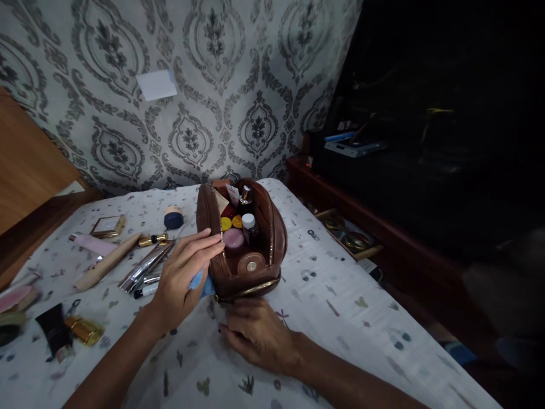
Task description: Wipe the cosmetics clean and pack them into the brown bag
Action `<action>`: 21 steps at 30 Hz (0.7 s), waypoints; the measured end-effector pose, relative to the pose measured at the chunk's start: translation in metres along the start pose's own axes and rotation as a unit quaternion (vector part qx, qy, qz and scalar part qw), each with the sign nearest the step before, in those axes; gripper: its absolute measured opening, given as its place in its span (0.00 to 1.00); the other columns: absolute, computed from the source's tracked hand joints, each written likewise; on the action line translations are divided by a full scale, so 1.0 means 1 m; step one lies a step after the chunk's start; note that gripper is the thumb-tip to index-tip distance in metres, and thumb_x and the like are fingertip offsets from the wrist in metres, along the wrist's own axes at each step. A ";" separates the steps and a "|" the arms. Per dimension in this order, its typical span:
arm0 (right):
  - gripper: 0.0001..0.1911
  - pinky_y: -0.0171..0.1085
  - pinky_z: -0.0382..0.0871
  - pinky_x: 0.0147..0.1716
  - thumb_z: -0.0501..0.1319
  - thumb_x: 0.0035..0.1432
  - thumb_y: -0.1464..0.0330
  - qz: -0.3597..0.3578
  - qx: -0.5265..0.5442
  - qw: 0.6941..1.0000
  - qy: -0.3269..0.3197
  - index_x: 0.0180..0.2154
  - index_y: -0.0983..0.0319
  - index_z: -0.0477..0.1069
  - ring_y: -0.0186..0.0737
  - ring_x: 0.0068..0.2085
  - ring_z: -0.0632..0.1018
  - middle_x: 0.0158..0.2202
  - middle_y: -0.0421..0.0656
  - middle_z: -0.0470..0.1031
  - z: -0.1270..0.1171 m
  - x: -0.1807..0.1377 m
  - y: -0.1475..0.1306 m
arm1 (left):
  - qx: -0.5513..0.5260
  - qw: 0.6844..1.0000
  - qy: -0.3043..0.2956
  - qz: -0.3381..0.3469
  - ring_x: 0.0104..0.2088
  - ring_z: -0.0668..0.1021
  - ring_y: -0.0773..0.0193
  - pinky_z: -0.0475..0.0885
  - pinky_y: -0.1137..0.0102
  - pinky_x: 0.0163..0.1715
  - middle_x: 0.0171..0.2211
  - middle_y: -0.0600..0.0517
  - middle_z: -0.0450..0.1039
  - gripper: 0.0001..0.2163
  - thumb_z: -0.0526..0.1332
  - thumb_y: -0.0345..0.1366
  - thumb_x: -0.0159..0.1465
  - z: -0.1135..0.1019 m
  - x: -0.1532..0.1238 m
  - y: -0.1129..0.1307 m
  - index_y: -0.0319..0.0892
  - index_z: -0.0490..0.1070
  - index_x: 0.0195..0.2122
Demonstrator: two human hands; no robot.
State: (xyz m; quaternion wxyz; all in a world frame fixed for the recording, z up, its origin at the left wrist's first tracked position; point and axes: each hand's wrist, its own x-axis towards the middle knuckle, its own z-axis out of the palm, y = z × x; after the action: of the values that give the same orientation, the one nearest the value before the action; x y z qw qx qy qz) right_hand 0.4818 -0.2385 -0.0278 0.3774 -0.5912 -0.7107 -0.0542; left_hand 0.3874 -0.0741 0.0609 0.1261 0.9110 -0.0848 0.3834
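Note:
A brown toiletry bag (279, 238) stands unzipped on the patterned sheet, its top spread wide. Inside are a white-capped dark bottle (250, 230), a round pink container (234, 238), two yellow round items and a bottle with a shiny cap (246, 196). My left hand (183, 275) rests with outstretched fingers against the bag's left rim. Something blue (208, 287) shows beside its thumb, partly hidden. Below the bag's front zipper (259, 287), my right hand (259, 332) is closed with curled fingers at the lower edge; what they pinch, if anything, is hidden.
Left on the sheet (340, 352) lie a beige tube (108, 264), a lilac tube (91, 244), silver tubes (142, 270), a dark-based jar (174, 217), a gold compact (108, 226), a black tube (55, 329) and a gold bottle (85, 329). An opened drawer (351, 236) is at right.

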 end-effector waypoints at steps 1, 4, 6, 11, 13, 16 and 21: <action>0.20 0.35 0.59 0.26 0.51 0.67 0.71 0.000 -0.002 1.000 -0.002 0.21 0.60 0.62 0.34 0.24 0.69 0.21 0.39 0.71 0.000 0.000 0.000 | 0.002 1.000 0.000 -0.001 0.60 0.70 0.55 0.69 0.57 0.58 0.54 0.45 0.74 0.17 0.52 0.26 0.69 0.000 0.000 0.000 0.41 0.69 0.56; 0.19 0.35 0.59 0.26 0.52 0.66 0.71 -0.001 -0.009 1.000 -0.009 0.21 0.60 0.63 0.34 0.24 0.69 0.20 0.39 0.71 -0.001 0.000 0.000 | 0.008 1.000 -0.004 -0.002 0.61 0.70 0.54 0.70 0.56 0.57 0.55 0.45 0.73 0.17 0.52 0.26 0.69 -0.001 -0.001 -0.001 0.43 0.69 0.57; 0.19 0.35 0.59 0.25 0.53 0.65 0.72 0.000 -0.012 1.000 -0.012 0.21 0.60 0.63 0.34 0.24 0.69 0.20 0.39 0.71 -0.001 0.000 -0.001 | 0.015 1.000 -0.011 0.005 0.61 0.70 0.55 0.70 0.57 0.57 0.55 0.45 0.73 0.18 0.52 0.26 0.69 -0.003 -0.001 -0.001 0.43 0.68 0.57; 0.17 0.36 0.59 0.26 0.56 0.63 0.73 -0.001 -0.020 1.000 -0.018 0.21 0.61 0.64 0.35 0.25 0.71 0.21 0.40 0.73 0.000 0.000 0.000 | 0.031 0.999 -0.019 0.025 0.60 0.70 0.56 0.69 0.58 0.58 0.55 0.45 0.73 0.19 0.53 0.24 0.68 -0.006 0.002 0.000 0.43 0.67 0.59; 0.17 0.35 0.60 0.27 0.56 0.63 0.73 -0.003 -0.022 1.000 -0.022 0.21 0.61 0.65 0.35 0.25 0.71 0.22 0.40 0.74 -0.001 0.000 0.000 | 0.031 0.999 -0.017 0.024 0.60 0.70 0.56 0.69 0.58 0.58 0.55 0.45 0.73 0.19 0.53 0.24 0.68 -0.005 0.002 0.001 0.44 0.67 0.58; 0.16 0.36 0.60 0.27 0.58 0.62 0.73 -0.006 -0.028 0.999 -0.028 0.21 0.61 0.65 0.35 0.26 0.71 0.22 0.40 0.75 -0.002 0.000 -0.001 | 0.032 0.999 -0.024 0.021 0.60 0.71 0.56 0.69 0.58 0.58 0.55 0.46 0.73 0.18 0.53 0.25 0.69 -0.006 0.003 0.001 0.44 0.68 0.58; 0.14 0.36 0.60 0.28 0.58 0.62 0.72 0.000 -0.041 0.998 -0.043 0.23 0.62 0.67 0.35 0.27 0.73 0.24 0.40 0.76 -0.003 0.000 -0.001 | 0.046 0.997 -0.060 0.006 0.60 0.71 0.56 0.69 0.57 0.59 0.55 0.46 0.73 0.17 0.51 0.28 0.70 -0.013 0.006 0.004 0.45 0.68 0.58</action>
State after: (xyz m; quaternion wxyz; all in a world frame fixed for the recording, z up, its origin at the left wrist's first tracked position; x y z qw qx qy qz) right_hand 0.4821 -0.2410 -0.0253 0.3220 -0.6077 -0.7237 -0.0580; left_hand 0.3819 -0.0741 0.0749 0.0766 0.9366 -0.0798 0.3326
